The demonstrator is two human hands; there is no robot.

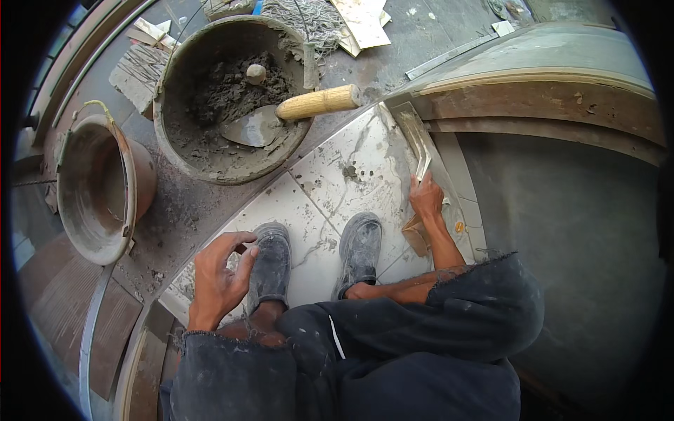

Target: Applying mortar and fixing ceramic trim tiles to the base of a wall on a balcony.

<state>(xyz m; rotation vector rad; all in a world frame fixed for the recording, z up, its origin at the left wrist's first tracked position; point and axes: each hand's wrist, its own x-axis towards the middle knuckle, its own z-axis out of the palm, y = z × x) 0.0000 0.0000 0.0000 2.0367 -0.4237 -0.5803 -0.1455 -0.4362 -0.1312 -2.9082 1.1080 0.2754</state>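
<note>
My left hand [219,277] hovers above my left knee beside the left shoe [269,259]. Its fingers are loosely curled, with a gap between thumb and forefinger, and nothing shows in it. Down by the right edge of the white tiled step [323,189], my right hand [427,198] is closed on a thin whitish strip [423,160] that points away from me. What kind of strip it is I cannot tell. A brown, flat-sided piece [415,237] sits just below that hand, partly hidden by the wrist.
A mortar bucket [165,133] holds dark mortar [239,91] and a wooden-handled trowel [319,102]. Left of it, another bucket [91,189] leans on its side. A curved wooden frame with glass [533,98] borders the right. Tile offcuts [361,24] and a stringy grey heap [298,21] lie beyond.
</note>
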